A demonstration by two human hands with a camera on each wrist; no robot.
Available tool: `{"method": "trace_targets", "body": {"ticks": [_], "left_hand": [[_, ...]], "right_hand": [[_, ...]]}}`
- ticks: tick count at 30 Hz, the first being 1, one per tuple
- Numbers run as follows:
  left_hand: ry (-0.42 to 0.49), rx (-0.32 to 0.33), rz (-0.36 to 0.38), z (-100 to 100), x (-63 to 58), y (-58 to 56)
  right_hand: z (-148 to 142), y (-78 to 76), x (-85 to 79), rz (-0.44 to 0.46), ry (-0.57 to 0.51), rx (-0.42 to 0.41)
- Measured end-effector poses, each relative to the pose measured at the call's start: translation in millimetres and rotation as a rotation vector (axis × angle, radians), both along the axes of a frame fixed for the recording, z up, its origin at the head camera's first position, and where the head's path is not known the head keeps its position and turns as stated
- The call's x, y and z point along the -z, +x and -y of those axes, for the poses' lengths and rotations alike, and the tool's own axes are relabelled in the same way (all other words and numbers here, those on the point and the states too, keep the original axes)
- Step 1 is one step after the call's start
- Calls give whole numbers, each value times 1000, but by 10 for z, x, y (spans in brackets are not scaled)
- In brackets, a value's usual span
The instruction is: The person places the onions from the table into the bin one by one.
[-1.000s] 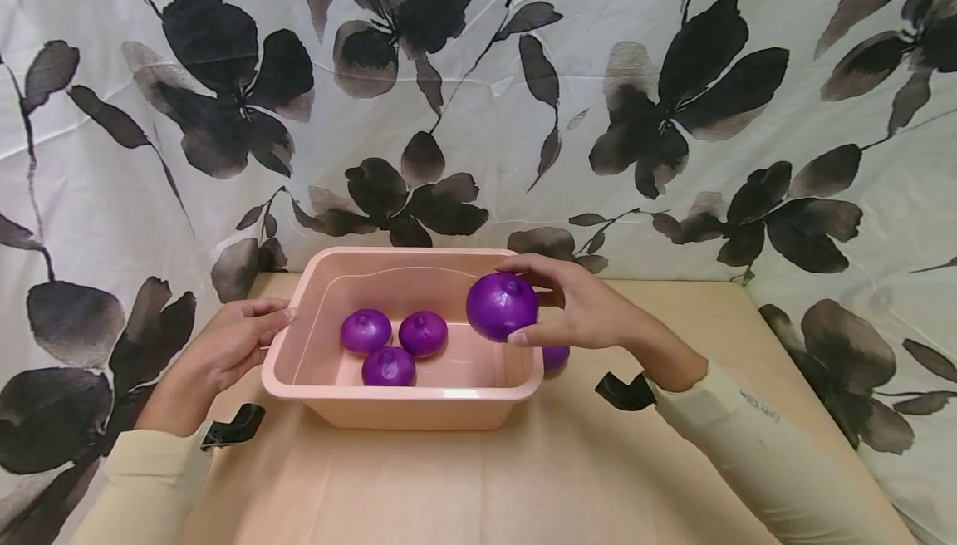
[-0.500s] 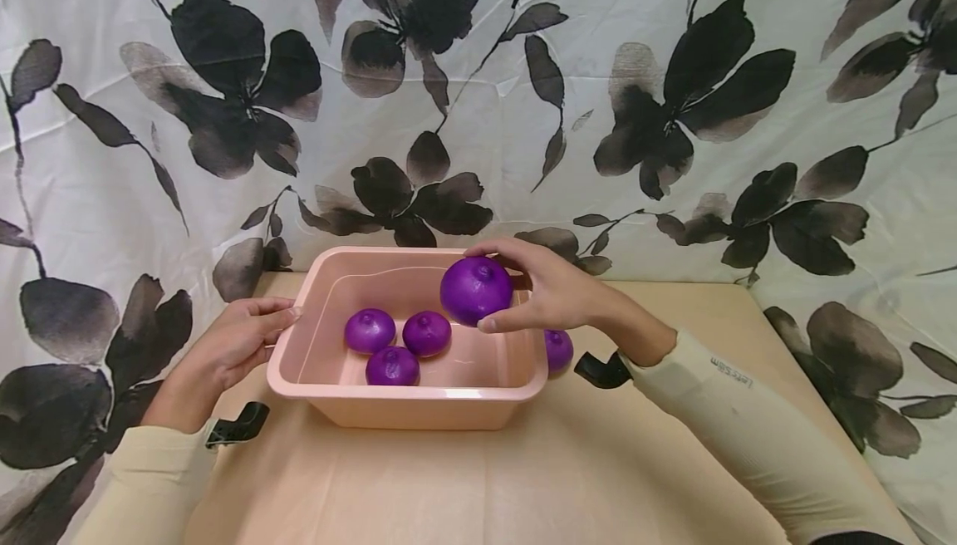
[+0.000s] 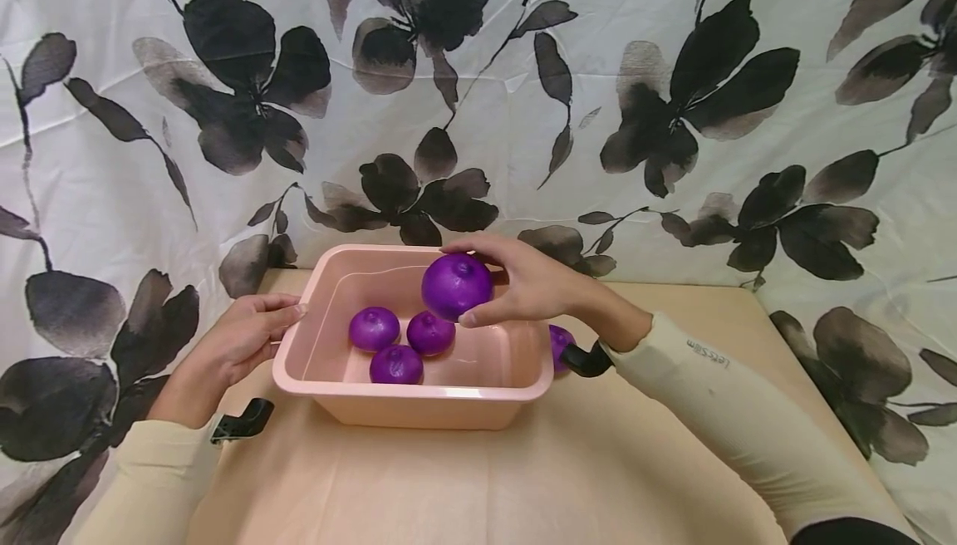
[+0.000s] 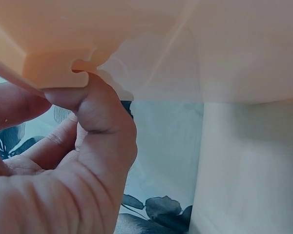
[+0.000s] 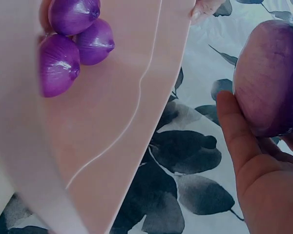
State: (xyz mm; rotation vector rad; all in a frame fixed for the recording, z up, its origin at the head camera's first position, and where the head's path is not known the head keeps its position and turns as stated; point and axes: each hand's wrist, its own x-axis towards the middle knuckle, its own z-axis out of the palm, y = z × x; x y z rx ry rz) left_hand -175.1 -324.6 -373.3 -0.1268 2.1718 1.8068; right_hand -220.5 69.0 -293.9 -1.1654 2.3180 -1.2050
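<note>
A pink plastic basin (image 3: 419, 408) stands on the table with several shiny purple onions inside: one on the left (image 3: 375, 329), one on the right (image 3: 431, 333) and one in front (image 3: 396, 364). My left hand (image 3: 250, 333) pinches the basin's left rim between thumb and fingers; in the left wrist view the thumb (image 4: 102, 112) presses the rim's edge. Over the basin, above its floor, my right hand (image 3: 534, 283) grips a larger purple onion (image 3: 456, 286). In the right wrist view that onion (image 5: 268, 80) sits between the spread fingers and thumb.
Another purple onion (image 3: 559, 346) lies on the table (image 3: 673, 412) just right of the basin, partly hidden by the basin and a black wrist strap piece (image 3: 586, 360). A white cloth with dark flowers (image 3: 553, 113) hangs behind the table.
My right hand has carried the larger onion leftward and slightly up, from the basin's right side toward its middle. My left hand keeps its hold on the rim.
</note>
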Motion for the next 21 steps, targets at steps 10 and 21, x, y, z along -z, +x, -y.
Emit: {"method": "trace_targets", "body": {"ticks": [10,21], "left_hand": [[-18,-9,2,-21,-2,-15],[-9,-19,0,-37,7,-20]], "right_hand": [[228,-299,-67,75,60,-212],[438,-617,0,234,203,-351]]}}
